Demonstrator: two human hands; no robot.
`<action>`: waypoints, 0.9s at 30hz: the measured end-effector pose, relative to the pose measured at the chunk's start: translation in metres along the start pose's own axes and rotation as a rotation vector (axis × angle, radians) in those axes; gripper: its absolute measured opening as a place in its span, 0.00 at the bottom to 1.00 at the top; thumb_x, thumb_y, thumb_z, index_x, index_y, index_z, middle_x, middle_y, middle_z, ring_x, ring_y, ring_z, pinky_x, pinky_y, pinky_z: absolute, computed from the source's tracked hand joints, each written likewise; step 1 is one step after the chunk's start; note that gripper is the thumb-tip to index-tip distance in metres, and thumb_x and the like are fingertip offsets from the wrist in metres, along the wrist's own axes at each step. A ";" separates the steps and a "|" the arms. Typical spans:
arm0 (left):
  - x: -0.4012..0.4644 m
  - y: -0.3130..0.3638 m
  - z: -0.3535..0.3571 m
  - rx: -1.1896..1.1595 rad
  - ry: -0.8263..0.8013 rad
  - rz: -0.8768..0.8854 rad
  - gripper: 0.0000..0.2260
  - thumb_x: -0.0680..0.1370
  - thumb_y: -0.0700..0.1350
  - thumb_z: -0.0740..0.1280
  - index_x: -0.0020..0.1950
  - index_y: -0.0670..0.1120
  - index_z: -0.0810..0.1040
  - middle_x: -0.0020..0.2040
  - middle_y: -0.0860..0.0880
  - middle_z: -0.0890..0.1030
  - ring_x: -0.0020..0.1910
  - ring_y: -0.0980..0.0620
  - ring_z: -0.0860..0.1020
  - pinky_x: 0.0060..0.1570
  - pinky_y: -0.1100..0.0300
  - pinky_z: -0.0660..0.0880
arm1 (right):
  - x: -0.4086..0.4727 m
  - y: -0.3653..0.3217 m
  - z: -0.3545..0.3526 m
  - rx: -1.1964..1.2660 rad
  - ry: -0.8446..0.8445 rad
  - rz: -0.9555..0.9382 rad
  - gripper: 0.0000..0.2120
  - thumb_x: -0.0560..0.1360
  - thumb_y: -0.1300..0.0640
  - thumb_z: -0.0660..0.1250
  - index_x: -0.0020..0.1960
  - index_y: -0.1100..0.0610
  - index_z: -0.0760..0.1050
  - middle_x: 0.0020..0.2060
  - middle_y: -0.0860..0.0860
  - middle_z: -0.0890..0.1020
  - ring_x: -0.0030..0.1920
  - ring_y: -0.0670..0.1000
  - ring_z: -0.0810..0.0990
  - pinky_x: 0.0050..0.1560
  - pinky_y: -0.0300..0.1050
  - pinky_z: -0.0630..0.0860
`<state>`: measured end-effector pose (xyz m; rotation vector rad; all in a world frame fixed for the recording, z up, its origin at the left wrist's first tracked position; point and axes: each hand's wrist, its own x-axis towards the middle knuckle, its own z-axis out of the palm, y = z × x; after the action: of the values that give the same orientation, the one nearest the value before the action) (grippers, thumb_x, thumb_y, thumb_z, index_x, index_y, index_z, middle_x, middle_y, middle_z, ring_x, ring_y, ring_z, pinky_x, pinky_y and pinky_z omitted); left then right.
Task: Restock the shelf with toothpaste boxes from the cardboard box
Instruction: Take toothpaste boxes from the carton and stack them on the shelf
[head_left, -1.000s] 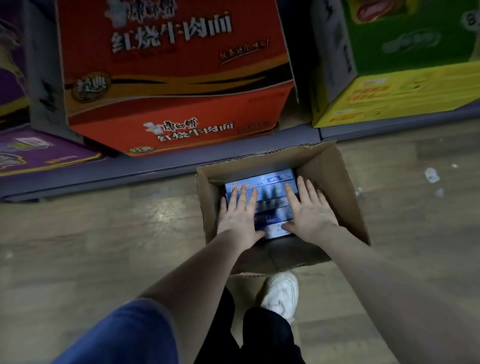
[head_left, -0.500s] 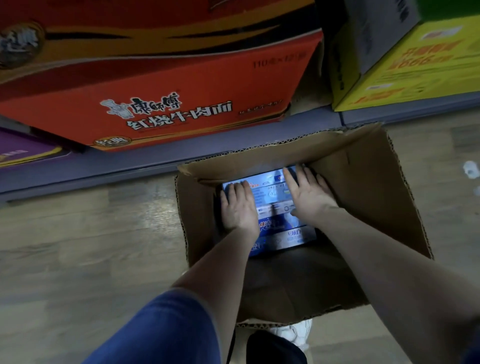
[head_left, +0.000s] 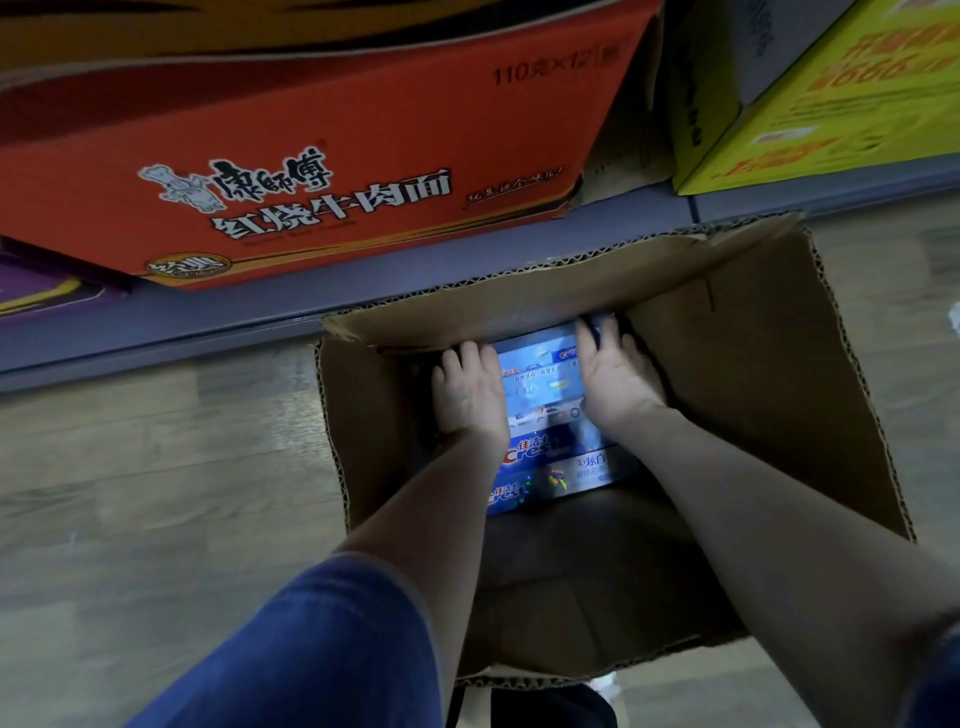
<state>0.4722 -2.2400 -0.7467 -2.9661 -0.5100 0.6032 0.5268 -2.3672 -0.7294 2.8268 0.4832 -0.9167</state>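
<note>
Both hands, left (head_left: 470, 397) and right (head_left: 615, 384), clasping sides of "Crest" toothpaste boxes (head_left: 550, 415) inside cardboard box (head_left: 727, 364); red carton (head_left: 311, 156) reads "110克×12".

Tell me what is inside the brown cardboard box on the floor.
Blue toothpaste boxes lie flat inside the cardboard box, both hands, left hand and right hand, on them. Hands cover their far ends; lower layers are hidden.

1. Both bare forearms reach forward and down, nearly parallel, a blue sleeve showing at the left upper arm.
2. The left hand (head_left: 470, 397) lies palm down, fingers curled forward over a far edge.
3. The right hand (head_left: 615, 379) lies palm down too, fingers stretched forward, thumb inward.
4. The hands sit near each other, not touching.
</note>
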 end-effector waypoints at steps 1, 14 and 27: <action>0.000 0.000 0.003 -0.057 0.001 0.007 0.14 0.55 0.46 0.77 0.37 0.50 0.80 0.34 0.52 0.78 0.33 0.52 0.77 0.32 0.65 0.71 | 0.001 0.000 -0.002 -0.020 0.017 0.000 0.30 0.74 0.59 0.67 0.71 0.58 0.56 0.67 0.60 0.60 0.64 0.58 0.66 0.62 0.47 0.67; 0.003 -0.008 0.012 -0.138 -0.208 0.062 0.26 0.73 0.44 0.70 0.67 0.47 0.63 0.63 0.44 0.67 0.64 0.45 0.66 0.65 0.55 0.61 | 0.012 -0.005 0.000 -0.015 -0.125 -0.026 0.39 0.73 0.58 0.68 0.75 0.51 0.48 0.70 0.59 0.54 0.60 0.61 0.72 0.56 0.48 0.73; 0.005 -0.007 0.007 -0.134 -0.217 0.044 0.20 0.77 0.43 0.63 0.67 0.47 0.63 0.65 0.44 0.66 0.65 0.45 0.64 0.64 0.56 0.61 | -0.003 0.006 0.007 0.227 -0.069 -0.056 0.35 0.72 0.64 0.67 0.74 0.48 0.56 0.74 0.55 0.52 0.57 0.63 0.75 0.58 0.49 0.71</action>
<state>0.4713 -2.2316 -0.7543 -3.0607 -0.5217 0.9381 0.5227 -2.3756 -0.7329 2.9824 0.4800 -1.1435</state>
